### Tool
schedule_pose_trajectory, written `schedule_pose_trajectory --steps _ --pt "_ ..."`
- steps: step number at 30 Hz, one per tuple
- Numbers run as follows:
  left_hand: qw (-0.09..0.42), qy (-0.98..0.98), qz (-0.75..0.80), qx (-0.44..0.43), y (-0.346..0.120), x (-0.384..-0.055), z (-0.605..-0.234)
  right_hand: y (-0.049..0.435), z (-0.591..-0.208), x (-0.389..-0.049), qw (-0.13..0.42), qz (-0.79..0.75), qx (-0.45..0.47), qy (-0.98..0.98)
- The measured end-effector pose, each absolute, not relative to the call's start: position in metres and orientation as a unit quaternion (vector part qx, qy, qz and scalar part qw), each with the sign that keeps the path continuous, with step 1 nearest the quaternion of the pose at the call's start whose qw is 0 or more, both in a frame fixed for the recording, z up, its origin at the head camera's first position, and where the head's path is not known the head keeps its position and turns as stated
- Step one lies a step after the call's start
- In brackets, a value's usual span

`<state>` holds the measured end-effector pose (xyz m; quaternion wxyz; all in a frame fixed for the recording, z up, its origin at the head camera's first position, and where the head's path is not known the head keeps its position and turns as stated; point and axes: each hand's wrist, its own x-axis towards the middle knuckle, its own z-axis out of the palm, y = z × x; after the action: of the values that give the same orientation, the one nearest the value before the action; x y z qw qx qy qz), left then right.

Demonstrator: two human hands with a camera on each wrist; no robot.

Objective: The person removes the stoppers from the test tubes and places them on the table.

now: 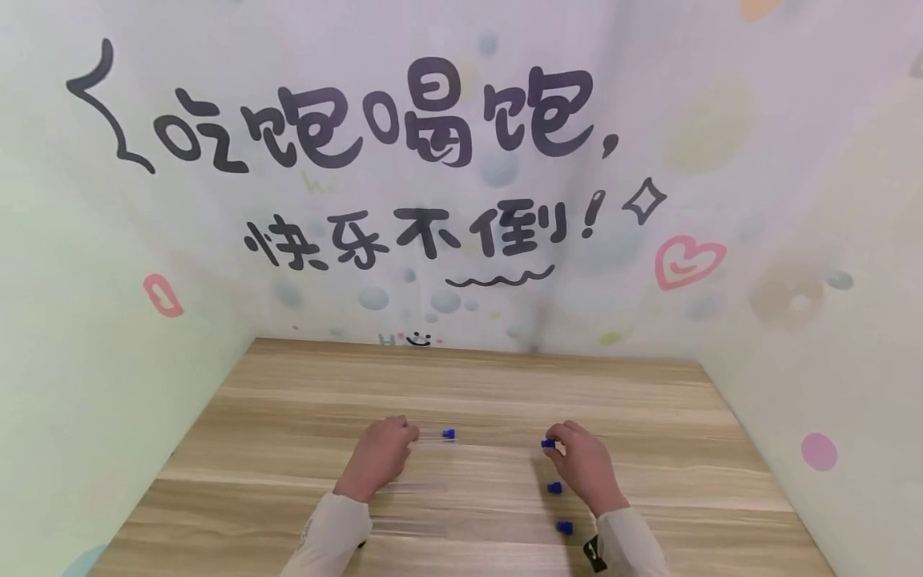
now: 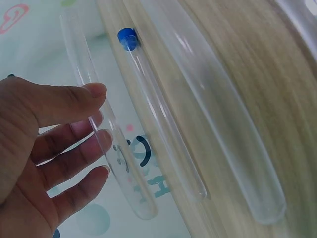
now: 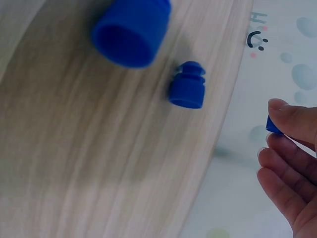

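Note:
My left hand (image 1: 378, 455) pinches a clear test tube (image 2: 77, 49) between thumb and fingers; no cap shows on the tube's visible ends. Beside it lies another test tube (image 2: 161, 116) with a blue cap (image 2: 127, 34) in its mouth. My right hand (image 1: 586, 465) pinches a small blue cap (image 3: 271, 126) between thumb and index finger, mostly covered by the fingers. Two loose blue caps (image 1: 554, 487) lie on the table near my right wrist. The nearer of these caps (image 3: 131, 34) shows its hollow end in the right wrist view.
A further clear test tube (image 2: 228, 129) lies on the wood-grain table (image 1: 288, 385), closer to the left wrist. Part of another clear shape (image 2: 304, 17) enters the left wrist view's corner. Printed cloth walls (image 1: 433, 304) stand behind and at both sides.

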<state>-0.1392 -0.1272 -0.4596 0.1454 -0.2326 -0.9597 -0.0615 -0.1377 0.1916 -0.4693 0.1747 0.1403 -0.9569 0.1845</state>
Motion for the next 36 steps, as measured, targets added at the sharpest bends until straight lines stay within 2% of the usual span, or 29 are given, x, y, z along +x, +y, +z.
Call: schedule_pose_trajectory --steps 20,36 --pt "0.107 -0.969 -0.056 -0.214 -0.133 -0.143 -0.475 0.203 -0.489 -0.144 0.101 0.176 0.112 -0.973" --pt "0.104 -0.970 -0.043 -0.216 -0.137 -0.149 -0.483 0.206 -0.492 -0.148 0.069 0.175 0.098 -0.977"
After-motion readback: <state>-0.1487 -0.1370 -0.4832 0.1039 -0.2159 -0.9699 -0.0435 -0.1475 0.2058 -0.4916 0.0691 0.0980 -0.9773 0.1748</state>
